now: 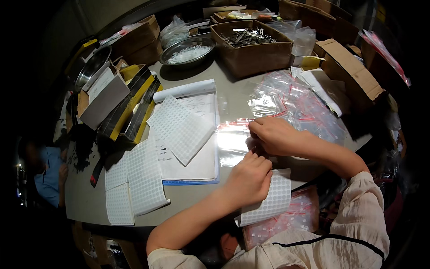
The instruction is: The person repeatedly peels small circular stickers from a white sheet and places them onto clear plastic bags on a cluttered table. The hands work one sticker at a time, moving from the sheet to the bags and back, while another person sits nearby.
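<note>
A grey, matte worktop (233, 96) sits under dim light, ringed by cardboard boxes (253, 45) and a steel bowl (187, 50); the left hand (248, 179) presses down on a white dotted sheet (273, 204) at the near edge, fingers curled together; the right hand (273, 134) pinches a clear, glossy zip bag (233, 141), fingers closed on it; more crinkled bags (295, 103) lie heaped behind; little bare surface remains between the papers (181, 127).
</note>
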